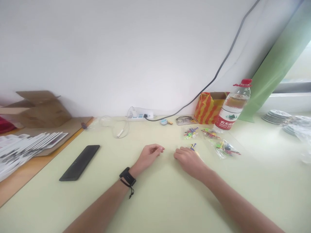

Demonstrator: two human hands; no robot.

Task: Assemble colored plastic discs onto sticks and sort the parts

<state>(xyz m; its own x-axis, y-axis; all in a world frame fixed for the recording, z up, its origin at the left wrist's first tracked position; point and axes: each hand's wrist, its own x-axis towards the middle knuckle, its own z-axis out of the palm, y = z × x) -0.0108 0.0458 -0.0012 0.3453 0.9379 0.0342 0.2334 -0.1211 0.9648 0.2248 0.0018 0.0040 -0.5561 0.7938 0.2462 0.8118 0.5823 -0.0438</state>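
Note:
My left hand (149, 156) rests on the pale green table (155, 204), thumb and fingers pinched together; whatever they may hold is too small to make out. A black watch (127, 176) and a dark cord bracelet are on that wrist. Across a short gap, my right hand (188, 160) lies back up with its fingers curled under, so anything in them is hidden. Just behind its knuckles lie a small blue plastic piece (193, 147) and a yellowish one, partly covered. Several clear bags of colourful plastic pieces (191, 132) lie beyond and to the right.
A black flat case (80, 162) lies at left, near stacked white cards (31, 149) and a cardboard box (39, 110). Along the wall are a power strip (139, 116), eyeglasses (185, 119) and a striped bag (206, 108). A large water bottle (232, 110) and stacked discs (277, 116) stand right.

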